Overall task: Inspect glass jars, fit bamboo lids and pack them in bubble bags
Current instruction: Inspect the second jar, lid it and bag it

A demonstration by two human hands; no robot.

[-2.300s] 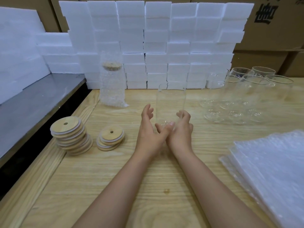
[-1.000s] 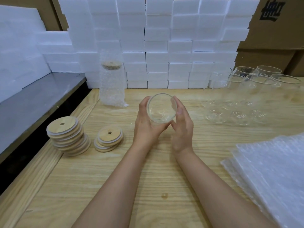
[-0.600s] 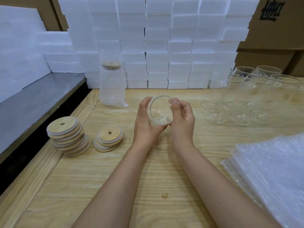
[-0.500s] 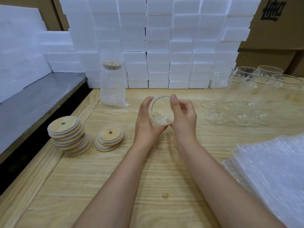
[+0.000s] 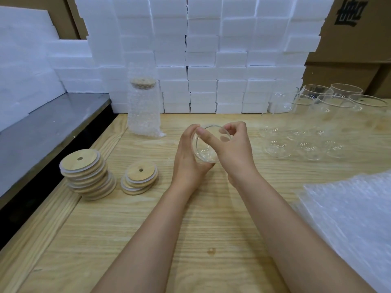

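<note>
Pale wooden planks formed the worktable (image 5: 211, 218), backed by a wall of stacked white foam blocks (image 5: 203, 49) with brown cardboard cartons (image 5: 349, 39) behind. Held above the middle of the table was a clear, cylindrical glass jar (image 5: 208, 153), tipped so that its open mouth faced the person. The left hand (image 5: 188, 159) cupped the jar's body from the left and below, fingers curled round it. The right hand (image 5: 234, 151) gripped the rim, with the thumb laid across the mouth and the fingers hooked over the far edge.

Two stacks of round bamboo lids with centre holes (image 5: 84, 172) lay well to the left, untouched. One lidded jar already in a bubble bag (image 5: 143, 106) stood at the back. A cluster of empty open glass jars (image 5: 317, 123) waited to the right, and a pile of flat clear bubble bags (image 5: 355, 218) sat nearer on that side.

This looked like the inspection step. Smooth glass turned in bare fingers could slip, and a drop onto the wood might crack it. A chipped rim, if present, could nick the thumb. A careless right elbow might also strike the nearby jars.
</note>
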